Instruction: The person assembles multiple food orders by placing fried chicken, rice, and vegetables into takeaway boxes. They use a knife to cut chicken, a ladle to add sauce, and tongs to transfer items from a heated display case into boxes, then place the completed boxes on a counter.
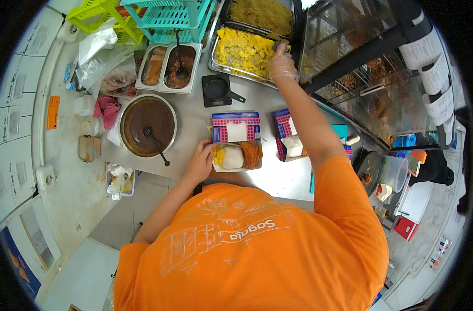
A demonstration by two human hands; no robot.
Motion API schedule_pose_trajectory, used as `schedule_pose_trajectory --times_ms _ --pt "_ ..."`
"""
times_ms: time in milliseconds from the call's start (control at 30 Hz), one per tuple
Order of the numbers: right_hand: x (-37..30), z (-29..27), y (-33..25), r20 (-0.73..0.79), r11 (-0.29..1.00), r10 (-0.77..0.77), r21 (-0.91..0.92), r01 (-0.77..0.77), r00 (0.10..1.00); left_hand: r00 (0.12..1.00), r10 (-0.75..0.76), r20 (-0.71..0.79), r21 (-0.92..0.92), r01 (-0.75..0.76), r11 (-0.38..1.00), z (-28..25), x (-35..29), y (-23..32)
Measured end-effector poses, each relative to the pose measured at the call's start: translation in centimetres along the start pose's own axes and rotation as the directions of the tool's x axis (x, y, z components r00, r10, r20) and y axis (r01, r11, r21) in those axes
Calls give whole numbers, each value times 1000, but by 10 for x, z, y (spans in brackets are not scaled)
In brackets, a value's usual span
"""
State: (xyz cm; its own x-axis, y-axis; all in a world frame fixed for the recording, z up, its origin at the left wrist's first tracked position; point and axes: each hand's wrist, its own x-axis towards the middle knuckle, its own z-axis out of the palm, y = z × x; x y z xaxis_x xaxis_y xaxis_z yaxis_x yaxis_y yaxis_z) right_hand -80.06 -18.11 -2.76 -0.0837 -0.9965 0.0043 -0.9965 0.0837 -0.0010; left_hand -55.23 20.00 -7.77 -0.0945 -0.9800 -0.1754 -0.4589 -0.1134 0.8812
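My left hand (199, 165) grips the left side of an open cardboard meal box (235, 118) near the counter's front edge. Inside are a white mound of rice (231, 157), a brown fried piece (252, 155) and some yellow egg (219, 155). My right hand (283, 66), in a clear plastic glove, is stretched far forward to the right edge of a metal tray of yellow scrambled egg (241, 52). Its fingers are closed round a small dark thing that I cannot make out. A second open meal box (284, 124) lies partly under my right forearm.
A large pot of brown sauce (148, 124) with a ladle stands at the left. Behind it are a two-part sauce container (180, 67) and a small black pan on a scale (217, 89). A glass display case (371, 78) borders the right, with teal baskets (169, 20) at the back.
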Motion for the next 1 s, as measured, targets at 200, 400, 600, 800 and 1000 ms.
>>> schedule_pose_trajectory --times_ms 200,400,600,800,1000 --pt "21 18 -8 291 991 9 -129 30 957 1000 -12 -14 -95 10 995 -11 9 -2" --pt "12 4 11 323 991 -100 118 65 941 994 -45 -96 14 47 999 -23 7 -5" --pt "23 46 33 287 856 6 495 -153 958 979 -146 -144 -52 140 989 -32 -6 3" --pt "31 58 44 512 459 48 751 -474 857 961 1 -278 286 81 955 -24 1 47" --pt "13 -1 37 662 112 -64 749 -653 747 924 382 -20 261 -364 894 10 36 101"
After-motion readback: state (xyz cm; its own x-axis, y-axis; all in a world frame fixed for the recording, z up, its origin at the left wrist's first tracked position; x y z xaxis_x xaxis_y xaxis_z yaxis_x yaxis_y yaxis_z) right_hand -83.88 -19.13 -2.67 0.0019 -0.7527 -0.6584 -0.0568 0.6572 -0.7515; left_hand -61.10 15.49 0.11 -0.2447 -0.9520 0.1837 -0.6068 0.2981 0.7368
